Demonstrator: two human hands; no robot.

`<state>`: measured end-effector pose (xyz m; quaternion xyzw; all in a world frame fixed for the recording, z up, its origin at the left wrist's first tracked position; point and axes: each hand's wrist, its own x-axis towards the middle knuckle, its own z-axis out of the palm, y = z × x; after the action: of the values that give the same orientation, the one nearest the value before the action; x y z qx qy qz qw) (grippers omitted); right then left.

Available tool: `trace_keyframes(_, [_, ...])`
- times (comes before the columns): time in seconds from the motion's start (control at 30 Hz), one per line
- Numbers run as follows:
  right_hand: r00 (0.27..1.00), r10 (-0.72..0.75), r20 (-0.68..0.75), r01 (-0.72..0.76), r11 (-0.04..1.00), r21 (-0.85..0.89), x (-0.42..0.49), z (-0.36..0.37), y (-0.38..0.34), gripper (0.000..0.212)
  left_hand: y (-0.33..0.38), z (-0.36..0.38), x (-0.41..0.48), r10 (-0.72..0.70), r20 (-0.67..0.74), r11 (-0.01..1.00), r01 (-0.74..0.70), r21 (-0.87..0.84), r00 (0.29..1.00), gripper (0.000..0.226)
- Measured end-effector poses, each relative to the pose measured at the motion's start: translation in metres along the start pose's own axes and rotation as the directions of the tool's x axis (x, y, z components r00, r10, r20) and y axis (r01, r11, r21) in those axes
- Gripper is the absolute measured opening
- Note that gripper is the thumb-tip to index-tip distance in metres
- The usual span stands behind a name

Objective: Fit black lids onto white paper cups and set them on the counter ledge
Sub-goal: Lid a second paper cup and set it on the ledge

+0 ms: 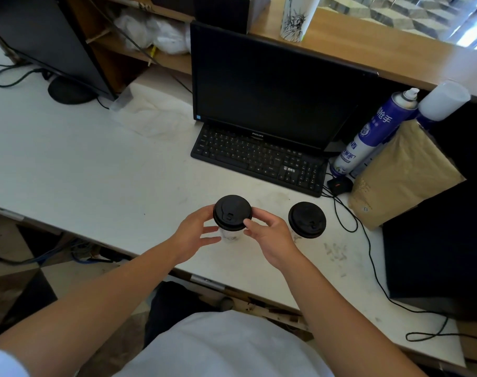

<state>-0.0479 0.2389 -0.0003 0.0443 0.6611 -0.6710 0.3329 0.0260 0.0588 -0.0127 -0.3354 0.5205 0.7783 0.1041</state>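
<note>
Two white paper cups with black lids stand on the white desk near its front edge. The left cup (231, 235) carries a black lid (232, 212), and both my hands are on it. My left hand (196, 235) touches the lid's left rim with its fingers spread beside the cup wall. My right hand (267, 235) pinches the lid's right rim with thumb and fingers. The second lidded cup (307, 219) stands free just to the right. A white printed cup (297, 16) with no lid stands on the wooden counter ledge (368, 47) at the back.
A black monitor (272, 85) and keyboard (259, 159) sit behind the cups. Blue spray cans (373, 131), a brown paper bag (400, 175) and a black box (438, 246) fill the right side. Cables trail along the desk's right front. A second monitor (46, 42) stands far left.
</note>
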Motion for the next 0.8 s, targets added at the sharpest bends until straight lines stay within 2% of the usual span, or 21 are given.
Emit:
trace_keyframes(0.1, [0.999,0.039,-0.012,-0.037,0.993,0.116,0.001,0.002,0.000,0.021,-0.002,0.004,0.002,0.011,-0.071,1.000,-0.009,0.018,0.997,0.030])
trace_keyframes(0.23, [0.993,0.100,-0.056,-0.089,0.982,0.165,0.006,0.005,0.002,0.016,-0.004,0.008,0.007,0.016,-0.123,0.999,-0.011,0.044,0.992,0.037])
trace_keyframes(0.47, [0.982,0.159,-0.100,-0.144,0.979,0.142,0.017,0.008,0.001,0.036,0.000,0.018,0.011,0.040,-0.161,0.991,-0.018,0.135,0.986,0.041])
trace_keyframes(0.67, [0.980,0.169,-0.103,-0.154,0.978,0.142,0.019,0.004,0.004,0.036,-0.003,0.021,0.016,0.113,-0.184,0.968,-0.066,0.241,0.976,0.040])
trace_keyframes(0.8, [0.986,0.122,-0.114,-0.123,0.992,-0.004,0.022,0.010,0.008,0.036,-0.009,0.017,0.016,0.188,-0.169,0.921,-0.114,0.373,0.967,0.039])
